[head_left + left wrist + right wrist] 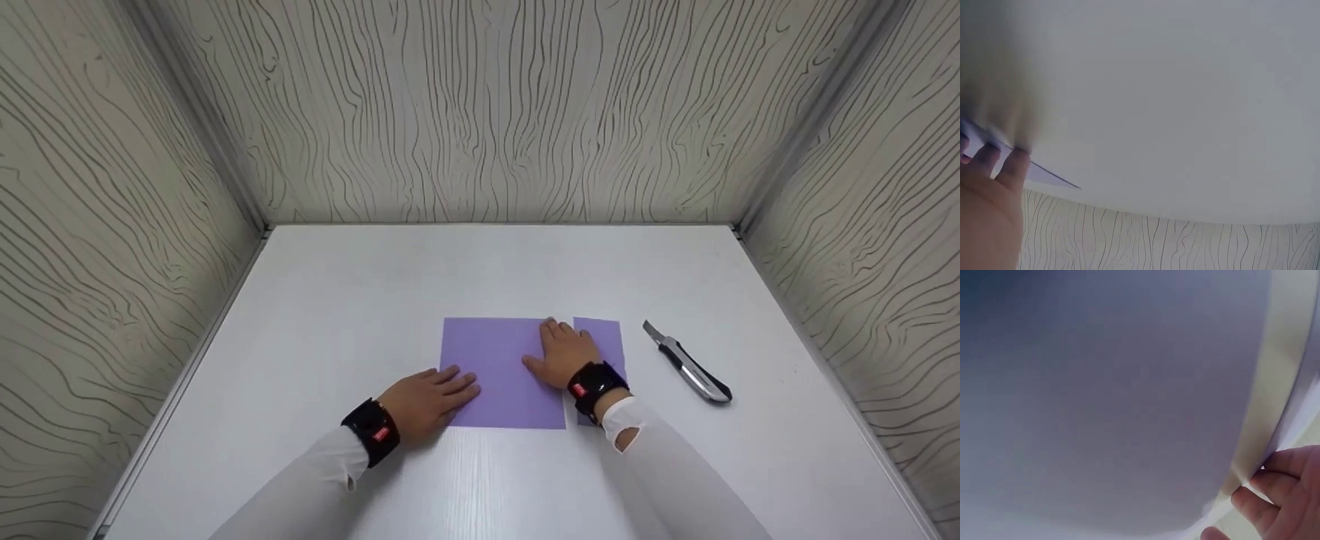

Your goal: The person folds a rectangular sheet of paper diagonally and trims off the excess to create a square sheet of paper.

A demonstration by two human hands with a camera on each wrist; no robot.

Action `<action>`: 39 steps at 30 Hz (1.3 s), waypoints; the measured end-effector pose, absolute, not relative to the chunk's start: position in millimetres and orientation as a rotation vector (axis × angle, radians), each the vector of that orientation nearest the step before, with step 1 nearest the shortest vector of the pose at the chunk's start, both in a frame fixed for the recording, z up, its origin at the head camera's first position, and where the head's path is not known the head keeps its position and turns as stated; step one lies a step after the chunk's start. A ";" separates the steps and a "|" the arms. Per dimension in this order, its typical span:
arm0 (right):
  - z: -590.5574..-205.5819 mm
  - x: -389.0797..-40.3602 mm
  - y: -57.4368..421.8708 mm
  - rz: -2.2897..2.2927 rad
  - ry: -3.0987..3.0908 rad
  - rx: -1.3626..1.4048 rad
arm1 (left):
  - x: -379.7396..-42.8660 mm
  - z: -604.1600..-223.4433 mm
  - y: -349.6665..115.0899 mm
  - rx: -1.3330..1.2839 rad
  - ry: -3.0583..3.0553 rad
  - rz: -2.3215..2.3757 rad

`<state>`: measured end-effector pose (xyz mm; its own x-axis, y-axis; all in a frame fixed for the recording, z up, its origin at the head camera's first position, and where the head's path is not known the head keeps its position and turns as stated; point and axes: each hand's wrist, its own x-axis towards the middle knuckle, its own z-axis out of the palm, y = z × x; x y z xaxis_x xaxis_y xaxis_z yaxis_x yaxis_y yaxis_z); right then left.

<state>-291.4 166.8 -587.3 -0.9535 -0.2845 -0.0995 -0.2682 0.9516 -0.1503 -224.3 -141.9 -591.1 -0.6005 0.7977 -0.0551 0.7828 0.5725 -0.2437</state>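
A larger purple sheet of paper (502,345) lies flat on the white table, and a narrower purple strip (606,341) lies just to its right with a thin gap between them. My left hand (427,401) rests its extended fingers on the sheet's lower left part. In the left wrist view, the left hand's fingers (1015,166) lie over the paper's edge. My right hand (562,356) is spread on the sheet's right edge, its wrist over the strip. The right wrist view shows the right hand (1292,495) with its fingertips beside the gap.
A utility knife (686,364) with its blade out lies on the table to the right of the strip. Wood-grain panels (495,112) wall the white table (360,277) at the back and both sides.
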 end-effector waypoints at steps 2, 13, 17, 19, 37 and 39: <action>-585.8 -291.5 167.9 -0.200 2.969 -0.421 | -220.2 -591.2 -151.0 -1.376 -2.721 0.417; -574.3 -290.2 191.6 -0.370 2.936 -0.453 | -214.9 -592.4 -165.0 -1.383 -2.717 0.443; -571.9 -291.4 217.8 -0.374 2.980 -0.444 | -216.3 -596.4 -164.9 -1.368 -2.746 0.424; -570.4 -290.0 229.0 -0.352 2.994 -0.437 | -217.1 -597.3 -164.8 -1.357 -2.766 0.394; -574.8 -280.1 234.7 -0.380 2.980 -0.490 | -226.5 -590.4 -174.6 -1.308 -2.859 0.153; -576.5 -281.4 234.9 -0.384 2.991 -0.498 | -226.7 -590.9 -174.0 -1.311 -2.865 0.144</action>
